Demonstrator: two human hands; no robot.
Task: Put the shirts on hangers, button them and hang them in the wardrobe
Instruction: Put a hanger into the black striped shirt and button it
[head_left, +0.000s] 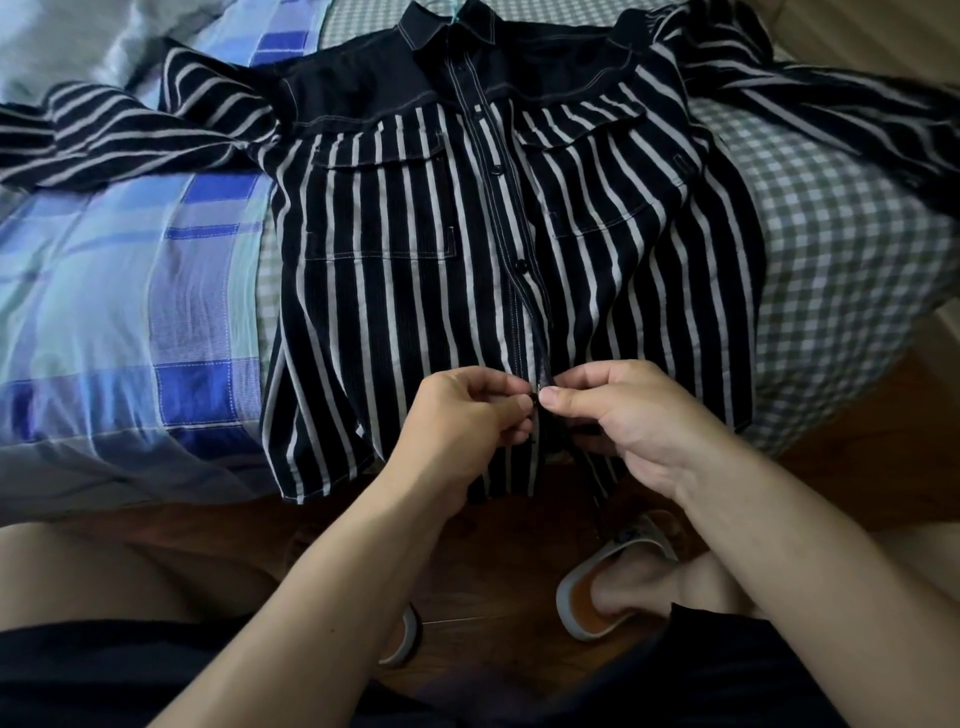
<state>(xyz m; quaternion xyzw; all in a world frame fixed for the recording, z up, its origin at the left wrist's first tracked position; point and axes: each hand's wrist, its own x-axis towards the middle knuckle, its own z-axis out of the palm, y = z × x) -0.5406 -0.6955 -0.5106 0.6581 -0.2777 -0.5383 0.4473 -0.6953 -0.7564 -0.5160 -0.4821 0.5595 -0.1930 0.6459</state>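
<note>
While the striped shirt (415, 270) lies face up across the bed (831, 218), its hem hanging off the edge towards the person, both hands meet low on the front placket. The left hand (467, 415) has its fingers (498, 387) curled in a pinch on the left edge of the opening, and the right hand (623, 410) pinches the facing edge, thumb pressed flat by a small dark button (535, 400) caught between the two sets of fingertips. Just above the fingers two more buttons (521, 267) look already done up.

It looks a light, soft cotton, limp enough to bunch and slide on the bedding, so I'd judge the placket edges right beside each button are the place to hold, with the cloth kept taut. For lifting, the collar (447, 31), well beyond the fingers, seems the firm part; a sliver of teal there may be a hanger, though I can't be sure.

No label, brand or writing can be read anywhere on it.
</note>
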